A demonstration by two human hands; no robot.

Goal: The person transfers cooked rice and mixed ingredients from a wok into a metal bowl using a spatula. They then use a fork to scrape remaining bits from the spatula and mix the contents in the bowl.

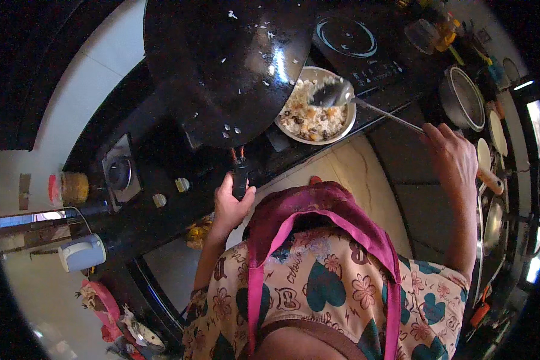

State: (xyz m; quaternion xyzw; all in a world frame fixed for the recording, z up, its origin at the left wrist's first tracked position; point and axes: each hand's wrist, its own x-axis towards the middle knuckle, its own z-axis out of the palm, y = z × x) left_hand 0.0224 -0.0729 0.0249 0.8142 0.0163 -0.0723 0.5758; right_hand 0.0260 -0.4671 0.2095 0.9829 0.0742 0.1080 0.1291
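Note:
My left hand [233, 201] is wrapped round the black handle of a large dark wok [222, 66]. The wok is tilted up, and a few loose grains of rice cling to its surface. Against its lower right edge stands a pale bowl [314, 142], filled with cooked rice [315, 123] mixed with dark and orange pieces. My right hand [453, 150] grips the end of a long metal cooking spoon [393, 114]. The spoon's head is over the bowl with rice stuck to it; whether it touches the rice I cannot tell.
Behind the bowl lies a black induction cooktop [346, 39]. A metal strainer [462, 99] and other cookware line the right side. At left are a gas burner [120, 173], a red-lidded jar [69, 188] and a white-and-blue jug-like container [82, 252]. The dark counter edge runs diagonally before me.

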